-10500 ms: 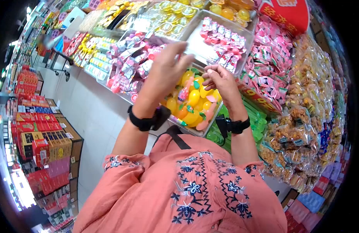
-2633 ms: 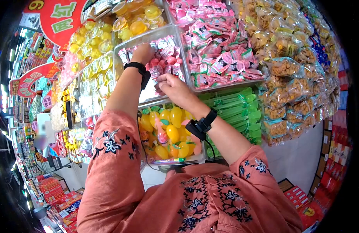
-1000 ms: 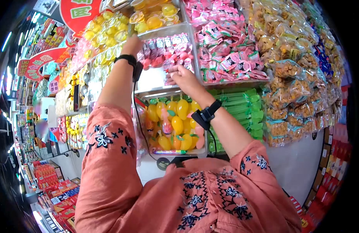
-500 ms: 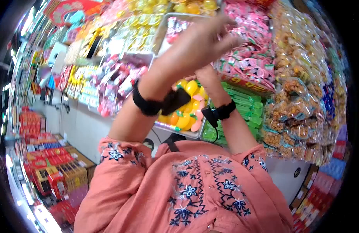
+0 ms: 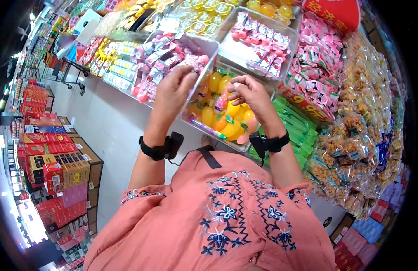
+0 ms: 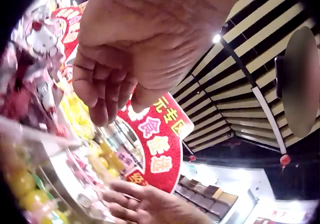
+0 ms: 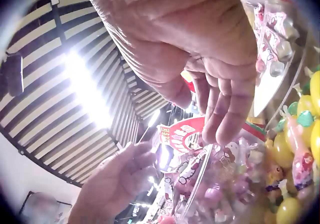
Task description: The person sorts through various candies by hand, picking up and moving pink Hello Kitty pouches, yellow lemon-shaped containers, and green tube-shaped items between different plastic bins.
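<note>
In the head view my left hand (image 5: 170, 97) is over the near right edge of a bin of pink and purple wrapped packets (image 5: 157, 58). Its fingers bend loosely and hold nothing in the left wrist view, where the hand (image 6: 145, 43) fills the top. My right hand (image 5: 256, 101), fingers relaxed and empty, hovers above a bin of yellow fruit-shaped items (image 5: 233, 128). Beyond it, a clear tray (image 5: 227, 52) bears rows of pink packets (image 5: 263, 40) along its back and right side, with its white base bare at the left.
Green long items (image 5: 297, 131) and bagged brown snacks (image 5: 344, 144) lie to the right, beside a heap of pink packets (image 5: 315, 67). A cart (image 5: 59, 70) stands on the aisle floor (image 5: 114, 122) at far left, above stacked red boxes (image 5: 41, 144).
The head view has swung round. My left hand has moved away from the clear tray, passing in front of it, to the purple-packet bin. My right hand has drawn back over the yellow items.
</note>
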`<state>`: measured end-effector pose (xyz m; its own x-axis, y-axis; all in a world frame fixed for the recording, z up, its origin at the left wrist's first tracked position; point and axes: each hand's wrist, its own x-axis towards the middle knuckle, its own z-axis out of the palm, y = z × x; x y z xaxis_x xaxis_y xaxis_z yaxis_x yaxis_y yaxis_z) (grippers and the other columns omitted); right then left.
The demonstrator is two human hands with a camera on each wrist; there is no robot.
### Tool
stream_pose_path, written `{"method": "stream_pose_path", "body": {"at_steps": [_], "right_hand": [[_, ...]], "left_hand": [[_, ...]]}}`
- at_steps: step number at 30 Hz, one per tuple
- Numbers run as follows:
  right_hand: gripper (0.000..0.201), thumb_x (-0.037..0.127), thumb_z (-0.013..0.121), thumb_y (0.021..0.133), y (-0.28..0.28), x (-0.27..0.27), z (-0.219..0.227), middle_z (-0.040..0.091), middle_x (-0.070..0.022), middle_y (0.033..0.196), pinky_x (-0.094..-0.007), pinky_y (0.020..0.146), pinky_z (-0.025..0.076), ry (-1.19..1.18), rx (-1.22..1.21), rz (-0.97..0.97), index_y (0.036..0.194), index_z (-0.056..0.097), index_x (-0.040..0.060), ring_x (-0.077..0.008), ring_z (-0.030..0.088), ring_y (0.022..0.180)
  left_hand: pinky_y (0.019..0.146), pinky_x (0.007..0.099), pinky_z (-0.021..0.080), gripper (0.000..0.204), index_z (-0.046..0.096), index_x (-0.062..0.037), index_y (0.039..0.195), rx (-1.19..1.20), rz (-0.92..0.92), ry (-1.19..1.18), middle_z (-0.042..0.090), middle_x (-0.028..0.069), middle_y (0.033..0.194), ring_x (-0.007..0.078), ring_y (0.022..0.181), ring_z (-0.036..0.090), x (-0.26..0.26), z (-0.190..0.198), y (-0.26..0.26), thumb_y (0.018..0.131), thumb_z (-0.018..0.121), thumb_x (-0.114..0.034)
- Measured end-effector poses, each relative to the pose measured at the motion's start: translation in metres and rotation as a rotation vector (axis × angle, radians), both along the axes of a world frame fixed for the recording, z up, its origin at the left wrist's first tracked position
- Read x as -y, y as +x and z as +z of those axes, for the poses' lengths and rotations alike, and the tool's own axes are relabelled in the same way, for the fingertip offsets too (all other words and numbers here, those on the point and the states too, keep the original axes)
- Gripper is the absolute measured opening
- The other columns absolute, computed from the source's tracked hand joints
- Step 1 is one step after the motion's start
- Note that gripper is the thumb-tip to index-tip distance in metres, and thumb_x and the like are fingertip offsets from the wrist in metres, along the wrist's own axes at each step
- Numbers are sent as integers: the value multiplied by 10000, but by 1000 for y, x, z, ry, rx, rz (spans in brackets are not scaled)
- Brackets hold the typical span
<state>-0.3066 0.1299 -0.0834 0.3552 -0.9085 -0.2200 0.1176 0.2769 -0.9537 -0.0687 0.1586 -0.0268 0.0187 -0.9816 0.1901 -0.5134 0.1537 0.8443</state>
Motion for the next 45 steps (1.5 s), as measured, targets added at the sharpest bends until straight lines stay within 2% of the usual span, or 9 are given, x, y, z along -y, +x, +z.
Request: {"method": "stream_pose_path", "body": {"at_steps": [4,9,21,27,32,37,40,43,45], "right_hand": [[264,177,549,977,17,0,6,666,-121,994,-286,688,570,-9,-21,-15,1163,557,-10,-170,688,815],[255,182,554,979,54,8,11,683,-104,998,-273,690,564,-19,-31,22,1156,576,-1,-152,684,827],[376,182,622,957,157,37,24,625,-70,1092,-278,690,548,-106,-43,72,1284,533,19,-135,669,836],[447,216,680,936,174,44,25,642,-57,1038,-260,664,532,-145,-54,81,1292,531,-10,-103,630,772],[460,254,711,921,175,45,39,609,-17,962,-228,626,497,-140,-130,147,1292,542,41,-71,605,739],[325,220,704,923,175,48,38,603,-8,964,-212,625,496,-112,38,110,1152,542,57,-65,602,754],[278,197,701,918,169,46,50,627,-36,948,-239,628,538,-27,93,67,1100,541,59,-92,635,742],[312,220,703,913,161,47,48,641,-50,904,-250,609,545,-31,121,-37,1102,532,40,-107,644,701],[322,255,681,918,153,48,46,645,-60,903,-245,606,534,-97,47,-121,1096,529,34,-109,637,673]], "left_hand": [[791,253,505,253,634,5,1176,108,185,-197,686,62,1006,106,900,617,9,-7,69,967,629,-138],[915,383,488,422,616,8,1200,450,172,-167,660,189,1137,314,1041,632,5,-20,131,884,721,-250],[884,421,464,485,585,35,1157,454,-21,-212,620,192,1060,362,990,585,24,-42,150,777,785,-189],[730,367,471,347,586,12,1046,242,-103,-73,571,140,921,275,826,563,29,-41,154,794,780,-126],[661,330,447,318,583,2,1008,191,-176,-90,537,108,833,230,724,528,37,-29,156,794,781,-123],[729,266,475,255,584,-16,1064,-44,-299,80,573,7,899,97,836,551,48,-21,157,866,718,-108],[722,320,468,318,593,2,1061,-116,-362,28,612,96,921,186,813,586,58,-17,151,856,747,-186],[707,273,483,292,600,10,1100,-366,-339,183,653,47,900,107,805,592,62,-13,142,930,688,-210],[674,217,465,267,585,-4,1165,-273,-355,348,604,-6,918,56,783,561,66,-2,144,992,603,-208]]}}
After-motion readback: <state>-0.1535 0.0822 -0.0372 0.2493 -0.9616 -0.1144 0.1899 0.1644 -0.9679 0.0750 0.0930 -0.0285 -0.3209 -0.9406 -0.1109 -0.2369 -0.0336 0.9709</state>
